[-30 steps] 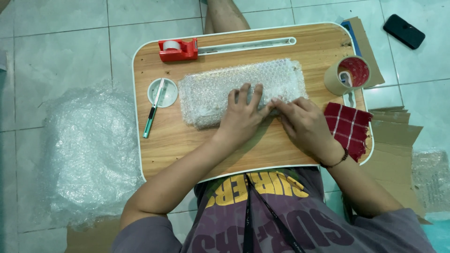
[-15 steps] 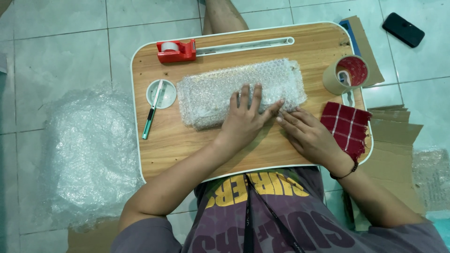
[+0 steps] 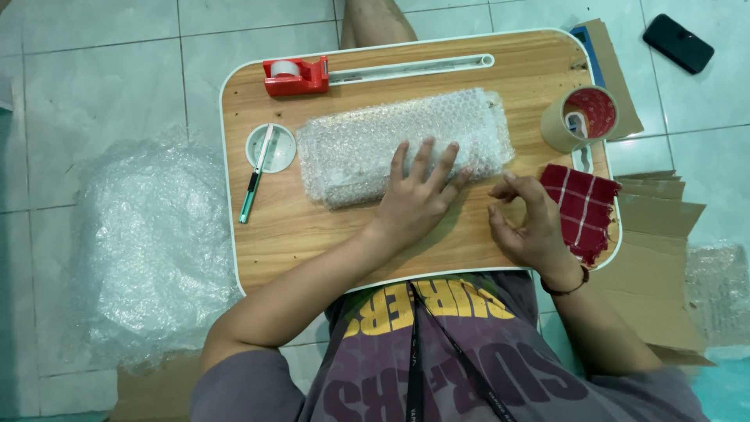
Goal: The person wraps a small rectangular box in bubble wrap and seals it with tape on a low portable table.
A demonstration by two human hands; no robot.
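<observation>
**Left hand pins the bubble-wrapped bundle; right hand hovers free beside it**

The left hand (image 3: 418,199) lies flat with its fingers spread, pressing down on the lower right part of the bubble-wrapped bundle (image 3: 402,144). The forearm runs in from about seven o'clock, across the near edge of the lap table (image 3: 328,242). The hand grips nothing; it only holds the bundle down with palm and fingers.

The right hand (image 3: 531,223) sits at three o'clock from the left hand, apart from it and just off the bundle's right end. Its fingers are loosely curled, thumb and forefinger close together, with nothing visible between them. A dark band circles the wrist.

The bundle lies lengthwise across the middle of the table, slightly tilted, its right end higher in the picture.

At three o'clock from the right hand, touching the table's edge, lies a red checked cloth (image 3: 582,207). At twelve o'clock from the cloth stands a roll of brown tape (image 3: 578,119). At eleven o'clock from the bundle is a red tape dispenser (image 3: 295,76), beside a long white groove in the table top. At nine o'clock from the bundle is a small round white dish (image 3: 270,148); a green and white pen (image 3: 254,181) rests across it, its lower end on the wood.

On the floor at nine o'clock lies a heap of loose bubble wrap (image 3: 148,242). Flattened cardboard (image 3: 656,258) lies at three o'clock, and a black phone (image 3: 678,43) at one o'clock.
</observation>
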